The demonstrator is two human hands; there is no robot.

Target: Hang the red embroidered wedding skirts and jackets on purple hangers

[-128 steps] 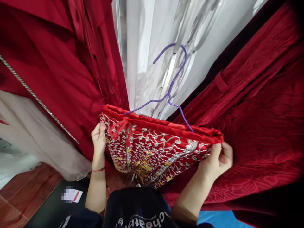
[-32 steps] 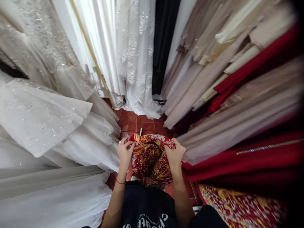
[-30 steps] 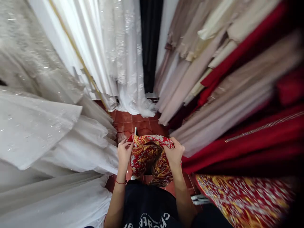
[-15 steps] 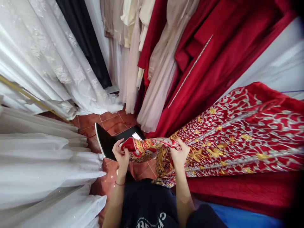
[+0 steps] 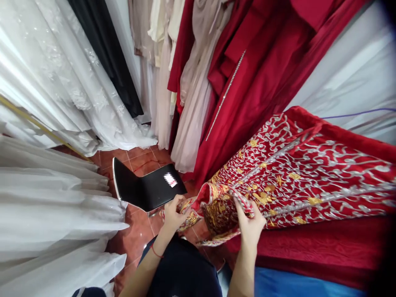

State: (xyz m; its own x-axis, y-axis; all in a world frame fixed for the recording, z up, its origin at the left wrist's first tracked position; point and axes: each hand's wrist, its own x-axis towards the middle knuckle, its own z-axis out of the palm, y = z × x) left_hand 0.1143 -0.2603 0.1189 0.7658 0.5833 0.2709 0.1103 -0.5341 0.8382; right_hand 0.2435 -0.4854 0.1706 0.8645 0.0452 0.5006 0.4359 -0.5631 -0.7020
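A red garment (image 5: 278, 177) with silver and gold embroidery stretches from the right side to the middle, in front of my body. My left hand (image 5: 175, 212) pinches a narrow, patterned edge of it. My right hand (image 5: 250, 214) grips the striped rim of its opening, fingers closed on the cloth. Between the hands the fabric curves open, and its dark red and gold inner side shows. Part of the cloth below my left hand is hidden by the hand.
A black chair (image 5: 151, 185) with a small white paper on it stands on the tiled floor (image 5: 133, 231). White dresses (image 5: 62, 214) hang at the left. Pale gowns (image 5: 188, 123) and plain red dresses (image 5: 235, 95) hang behind. A blue surface (image 5: 297, 284) lies lower right.
My left hand has moved right and slightly down, closer to my right hand, which has shifted a little right and down. The garment's edge now curves open between them, and more of the chair shows.
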